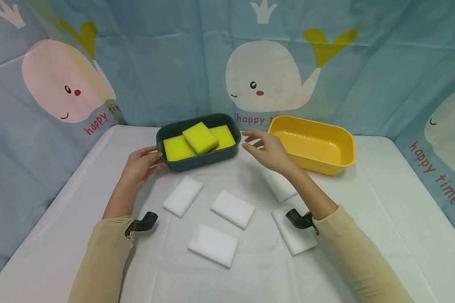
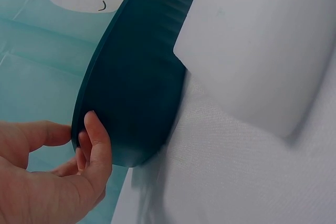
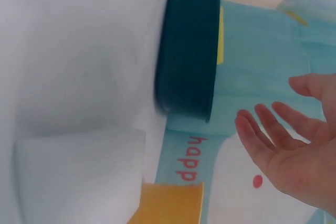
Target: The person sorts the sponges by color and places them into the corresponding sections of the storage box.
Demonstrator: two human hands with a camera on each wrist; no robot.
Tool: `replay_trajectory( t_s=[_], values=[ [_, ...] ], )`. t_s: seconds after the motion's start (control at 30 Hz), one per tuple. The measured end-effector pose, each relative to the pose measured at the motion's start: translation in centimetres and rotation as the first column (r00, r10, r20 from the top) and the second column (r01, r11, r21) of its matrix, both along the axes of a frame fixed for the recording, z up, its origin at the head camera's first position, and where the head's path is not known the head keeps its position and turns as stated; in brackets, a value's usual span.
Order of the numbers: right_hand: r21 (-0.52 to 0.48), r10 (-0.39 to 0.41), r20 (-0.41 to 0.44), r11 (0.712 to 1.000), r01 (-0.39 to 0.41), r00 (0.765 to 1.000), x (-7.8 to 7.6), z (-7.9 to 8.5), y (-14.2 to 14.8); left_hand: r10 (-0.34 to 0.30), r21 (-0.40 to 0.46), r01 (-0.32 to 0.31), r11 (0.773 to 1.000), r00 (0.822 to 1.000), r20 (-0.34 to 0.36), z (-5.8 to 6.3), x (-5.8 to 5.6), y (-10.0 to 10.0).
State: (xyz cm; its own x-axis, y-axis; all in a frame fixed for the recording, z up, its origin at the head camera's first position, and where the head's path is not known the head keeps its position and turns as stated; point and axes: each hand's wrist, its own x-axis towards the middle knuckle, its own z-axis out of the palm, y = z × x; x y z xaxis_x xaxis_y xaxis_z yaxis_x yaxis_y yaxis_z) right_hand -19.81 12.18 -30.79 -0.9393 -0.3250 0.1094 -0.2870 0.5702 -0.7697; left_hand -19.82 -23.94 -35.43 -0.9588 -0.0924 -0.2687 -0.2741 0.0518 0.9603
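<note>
A dark green basin stands at the back of the table with three yellow sponges in it, one lying tilted over the other two. My left hand grips the basin's left end, a finger on either side of the rim in the left wrist view. Just off the basin's right end is my right hand, its fingers loosely bent and holding nothing. The right wrist view also shows a gap between this hand and the basin. Below the right hand lies a white sponge block.
A yellow basin stands at the back right, partly behind the right hand. Several more white blocks lie spread over the white tablecloth, one under the right wrist. A blue curtain with whale prints hangs behind the table.
</note>
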Motion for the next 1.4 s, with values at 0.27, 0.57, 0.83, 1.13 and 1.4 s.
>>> replay_trajectory(
  t_s=[0.27,0.57,0.83,1.13,1.4],
  values=[
    [-0.026,-0.036,0.032,0.999,0.037,0.999,1.1,-0.2,2.0,-0.001,-0.005,0.001,1.000,1.000,-0.005,0.0,0.0,0.0],
    [-0.032,-0.052,0.026,0.998,0.053,0.998,2.1,-0.6,4.1,0.009,0.000,-0.009,1.000,1.000,-0.003,0.1,0.1,0.1],
    [-0.006,-0.111,-0.003,0.994,0.111,0.994,3.0,-0.4,6.0,0.006,-0.001,-0.006,1.000,1.000,-0.002,0.0,0.1,0.1],
    [-0.009,-0.153,-0.052,0.988,0.153,0.987,4.1,-0.1,8.1,-0.001,0.022,0.002,1.000,1.000,-0.020,-0.1,0.2,0.0],
    [-0.014,-0.175,-0.055,0.985,0.174,0.983,4.7,-0.2,9.7,0.007,0.026,-0.007,1.000,1.000,-0.013,-0.2,0.2,0.0]
  ],
)
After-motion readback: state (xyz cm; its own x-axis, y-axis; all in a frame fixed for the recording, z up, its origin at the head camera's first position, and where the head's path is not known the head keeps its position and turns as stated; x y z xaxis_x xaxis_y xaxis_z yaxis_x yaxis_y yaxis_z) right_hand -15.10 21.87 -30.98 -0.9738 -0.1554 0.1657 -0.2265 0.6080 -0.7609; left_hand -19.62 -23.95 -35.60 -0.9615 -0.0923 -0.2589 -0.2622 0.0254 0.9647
